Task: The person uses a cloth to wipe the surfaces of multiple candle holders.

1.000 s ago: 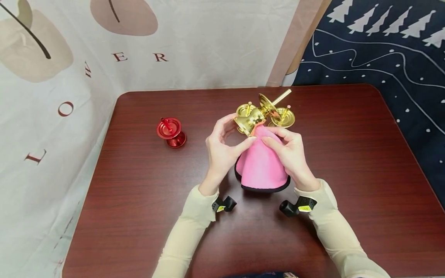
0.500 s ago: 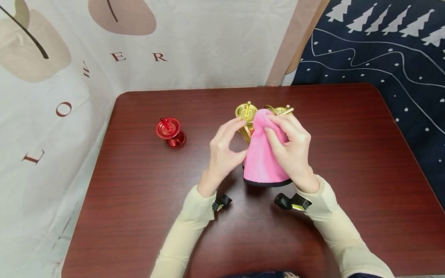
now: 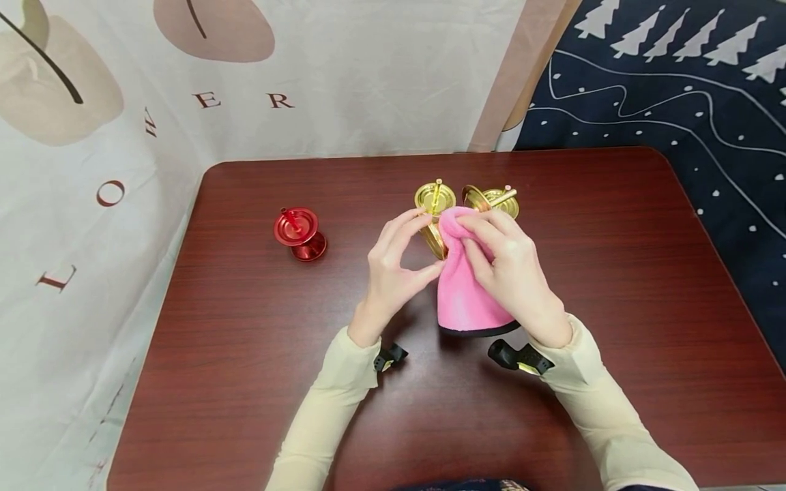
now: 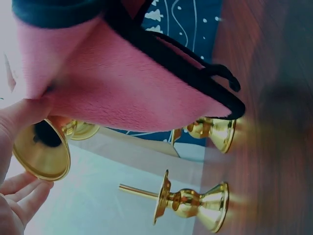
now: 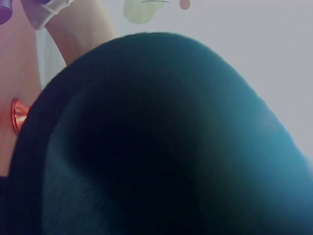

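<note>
Between the thumb and fingers of my left hand (image 3: 393,269) is the flared base of a gold candlestick (image 3: 433,240). The left wrist view shows the hollow underside of that candlestick (image 4: 46,154). My right hand (image 3: 516,266) pinches a pink cloth (image 3: 468,300) with black edging, folded over the candlestick's middle. The cloth hides most of the stem; the drip pan and a slim rod stick out beyond it. In the right wrist view, the cloth's dark, blurred side (image 5: 146,137) fills most of the picture.
Behind the hands stand two more gold candlesticks, one at the left (image 3: 434,198) and one at the right (image 3: 508,204). A red candlestick (image 3: 297,228) stands on the left of the brown table (image 3: 245,354). Printed fabric (image 3: 368,82) hangs behind the table.
The candlestick has come down from its raised tilt. My right hand has brought the cloth over its middle, bunching the top, then drawn it slightly lower. My left hand stays at the base.
</note>
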Tool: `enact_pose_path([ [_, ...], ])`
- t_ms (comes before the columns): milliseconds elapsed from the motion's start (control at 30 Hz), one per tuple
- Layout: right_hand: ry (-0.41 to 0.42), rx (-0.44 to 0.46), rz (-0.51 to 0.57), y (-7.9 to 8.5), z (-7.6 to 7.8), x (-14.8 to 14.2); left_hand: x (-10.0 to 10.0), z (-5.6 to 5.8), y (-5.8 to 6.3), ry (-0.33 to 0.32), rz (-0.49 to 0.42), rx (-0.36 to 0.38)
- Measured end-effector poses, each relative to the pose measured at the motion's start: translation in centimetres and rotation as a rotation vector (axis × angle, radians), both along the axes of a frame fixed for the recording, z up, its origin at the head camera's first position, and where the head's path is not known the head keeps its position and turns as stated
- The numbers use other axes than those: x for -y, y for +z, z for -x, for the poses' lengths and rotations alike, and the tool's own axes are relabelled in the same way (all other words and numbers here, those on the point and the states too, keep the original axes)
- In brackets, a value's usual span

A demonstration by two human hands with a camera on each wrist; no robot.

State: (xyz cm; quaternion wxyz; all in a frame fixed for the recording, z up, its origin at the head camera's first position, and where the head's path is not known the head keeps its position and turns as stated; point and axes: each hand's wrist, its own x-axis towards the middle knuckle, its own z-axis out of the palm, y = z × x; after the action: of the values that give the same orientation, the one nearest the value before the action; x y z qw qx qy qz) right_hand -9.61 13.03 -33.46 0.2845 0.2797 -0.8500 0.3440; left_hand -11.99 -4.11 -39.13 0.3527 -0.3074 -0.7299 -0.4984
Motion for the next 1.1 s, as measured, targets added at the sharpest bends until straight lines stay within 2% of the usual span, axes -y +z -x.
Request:
enact_pose_path([
  [100,0.014,0.005,0.027,-0.4,-0.1,-0.2,-0.1,0.1,0.0,-0.005,-0.079,0.056],
  [233,0.037,0.003,0.069,-0.9,-0.2,-0.5,-0.3,0.0,0.0,-0.050,-0.198,0.150],
  [400,0.050,-0.003,0.134,-1.3,-0.3,-0.5,-0.7,-0.4,0.1,-0.151,-0.346,0.307],
  [633,0.051,-0.059,0.245,-2.4,-0.1,-0.3,-1.2,-0.8,0.5,-0.269,-0.569,0.539],
  [767,0.049,-0.031,0.260,-2.9,0.3,-0.6,-1.3,-0.8,0.6,-0.355,-0.717,0.646],
  [933,0.035,0.046,0.244,-3.5,1.1,-1.0,-1.3,-0.7,0.6,-0.392,-0.784,0.751],
  [1100,0.008,0.106,0.275,-3.9,1.8,-1.0,-1.3,-0.9,0.7,-0.417,-0.803,0.814],
])
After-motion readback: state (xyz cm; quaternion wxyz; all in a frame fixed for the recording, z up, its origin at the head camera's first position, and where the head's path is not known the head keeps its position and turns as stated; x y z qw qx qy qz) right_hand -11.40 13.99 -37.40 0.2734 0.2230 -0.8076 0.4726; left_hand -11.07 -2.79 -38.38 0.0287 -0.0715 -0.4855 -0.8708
